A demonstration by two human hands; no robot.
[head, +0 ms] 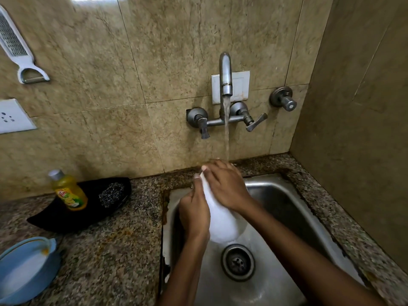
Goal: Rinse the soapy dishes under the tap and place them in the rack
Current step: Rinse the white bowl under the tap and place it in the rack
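A white plate (221, 219) is held tilted on edge over the steel sink (293, 208). My left hand (194, 213) grips its left rim from behind. My right hand (225, 186) lies across its upper front face, fingers wrapped over the top edge. Water runs from the wall tap (225, 74) in a stream that lands on my right hand and the plate's top. The plate's upper part is hidden by my hands.
A drain (238, 262) sits in the sink bottom. On the granite counter to the left stand a yellow dish soap bottle (69, 192), a black tray (88, 206) with a scrubber (111, 194), and a blue tub (24, 268). A grater (15, 45) hangs on the wall.
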